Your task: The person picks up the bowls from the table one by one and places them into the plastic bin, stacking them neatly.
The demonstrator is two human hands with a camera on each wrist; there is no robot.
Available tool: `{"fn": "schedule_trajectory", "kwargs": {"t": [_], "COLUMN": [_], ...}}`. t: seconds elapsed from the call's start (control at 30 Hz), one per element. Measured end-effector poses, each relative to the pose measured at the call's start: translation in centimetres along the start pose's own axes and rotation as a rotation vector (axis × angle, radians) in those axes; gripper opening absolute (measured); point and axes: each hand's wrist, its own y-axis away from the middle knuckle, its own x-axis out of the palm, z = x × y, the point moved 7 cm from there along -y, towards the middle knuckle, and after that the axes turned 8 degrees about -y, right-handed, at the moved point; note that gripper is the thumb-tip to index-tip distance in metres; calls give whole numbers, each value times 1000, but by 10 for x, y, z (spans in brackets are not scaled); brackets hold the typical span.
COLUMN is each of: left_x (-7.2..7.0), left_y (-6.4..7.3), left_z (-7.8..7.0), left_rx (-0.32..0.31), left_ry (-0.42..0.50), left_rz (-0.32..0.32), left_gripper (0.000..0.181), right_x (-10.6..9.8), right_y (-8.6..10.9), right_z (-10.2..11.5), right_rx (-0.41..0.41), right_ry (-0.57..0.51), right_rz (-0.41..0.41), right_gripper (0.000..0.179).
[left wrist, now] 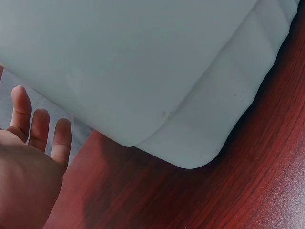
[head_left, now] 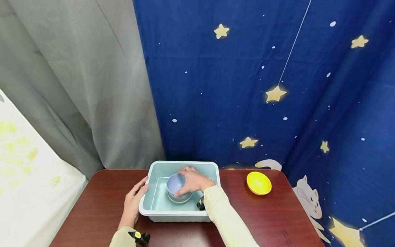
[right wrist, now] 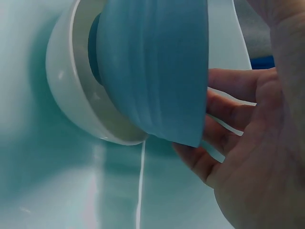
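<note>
My right hand (head_left: 195,181) reaches into a pale blue-green plastic tub (head_left: 176,213) and grips a blue bowl (head_left: 175,183) by its rim, thumb on one side and fingers on the other. Under it, on the tub floor, stands a white bowl (right wrist: 64,81). In the right wrist view the base of the blue bowl sits tilted within the mouth of the white one. My left hand (head_left: 132,203) lies along the tub's left side, fingertips right at the rim. The left wrist view shows the fingers of that hand (left wrist: 26,176) extended beside the tub wall.
A yellow bowl (head_left: 258,183) rests on the brown wooden table (head_left: 102,206), right of the tub. Behind the table hang a grey curtain (head_left: 123,113) and a blue star-patterned curtain (head_left: 210,103). A white surface (head_left: 37,192) borders the left side.
</note>
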Motion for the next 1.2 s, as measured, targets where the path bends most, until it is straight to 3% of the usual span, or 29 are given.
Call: {"fn": "schedule_trajectory", "kwargs": {"t": [0.8,1.2], "left_x": [0,0], "left_y": [0,1], "left_z": [2,2], "left_rx": [-9,-11], "left_ry": [-6,-1], "left_rz": [10,14], "left_gripper": [59,61], "right_x": [13,18], "right_y": [-1,-3], "right_z": [-4,-1], "right_rx": [46,-24], "right_ry": [44,43], "right_rz": [58,79], "right_gripper": [97,93]}}
